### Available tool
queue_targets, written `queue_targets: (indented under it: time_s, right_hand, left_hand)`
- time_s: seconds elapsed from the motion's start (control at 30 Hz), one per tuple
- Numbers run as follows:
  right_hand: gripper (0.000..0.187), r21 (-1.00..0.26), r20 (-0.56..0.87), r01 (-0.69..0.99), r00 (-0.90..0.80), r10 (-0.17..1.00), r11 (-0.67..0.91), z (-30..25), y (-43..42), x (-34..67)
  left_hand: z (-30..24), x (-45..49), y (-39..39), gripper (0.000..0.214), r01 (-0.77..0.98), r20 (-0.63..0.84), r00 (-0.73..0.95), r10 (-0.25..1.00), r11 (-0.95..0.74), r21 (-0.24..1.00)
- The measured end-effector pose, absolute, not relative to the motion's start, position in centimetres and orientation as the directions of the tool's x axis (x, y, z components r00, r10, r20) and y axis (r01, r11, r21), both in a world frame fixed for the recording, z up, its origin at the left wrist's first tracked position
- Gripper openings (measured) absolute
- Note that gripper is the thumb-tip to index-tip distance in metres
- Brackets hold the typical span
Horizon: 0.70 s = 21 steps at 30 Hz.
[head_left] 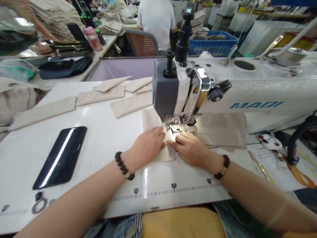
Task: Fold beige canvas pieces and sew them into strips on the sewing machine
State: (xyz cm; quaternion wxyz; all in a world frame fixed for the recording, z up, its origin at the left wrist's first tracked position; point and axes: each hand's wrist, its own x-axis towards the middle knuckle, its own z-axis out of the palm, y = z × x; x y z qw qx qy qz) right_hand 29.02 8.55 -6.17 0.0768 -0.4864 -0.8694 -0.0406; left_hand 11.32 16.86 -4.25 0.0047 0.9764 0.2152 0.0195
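Observation:
My left hand (146,145) lies flat on a beige fabric piece (168,153) just in front of the presser foot (175,129) of a white sewing machine (247,96). My right hand (189,147) presses the same piece from the right, fingers stretched toward the needle. Both wrists wear dark bead bracelets. The fabric runs under the foot and out behind the machine head.
A black phone (60,157) lies on the white table (104,138) at the left. Sewn beige strips (99,96) trail across the back of the table. Scissors (268,142) sit at the right. A person in a white shirt (156,19) sits ahead on a chair. A ruler scale (173,190) marks the table's front edge.

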Motion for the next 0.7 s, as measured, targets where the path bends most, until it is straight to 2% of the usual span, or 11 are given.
queue_targets:
  time_s: [0.13,0.33,0.57,0.7]
  right_hand:
    - [0.028,-0.062,0.197,0.843,-0.515,0.834,0.535,-6.6,8.4,29.3]
    - [0.026,-0.086,0.221,0.842,-0.505,0.834,0.532,-6.1,8.7,29.1]
    - [0.027,-0.088,0.213,0.868,-0.463,0.860,0.489,-6.2,8.8,28.8]
    - [0.025,-0.106,0.196,0.871,-0.454,0.869,0.479,-6.3,8.9,28.7]
  left_hand:
    - [-5.4,11.6,17.4,0.021,0.445,0.126,0.885,0.448,-0.894,0.047]
    - [-6.0,11.5,18.6,0.019,0.387,0.154,0.902,0.403,-0.914,0.123]
    - [-6.3,11.7,19.2,0.020,0.380,0.164,0.902,0.399,-0.915,0.137]
    - [-6.4,11.7,19.5,0.013,0.376,0.172,0.903,0.394,-0.918,0.128]
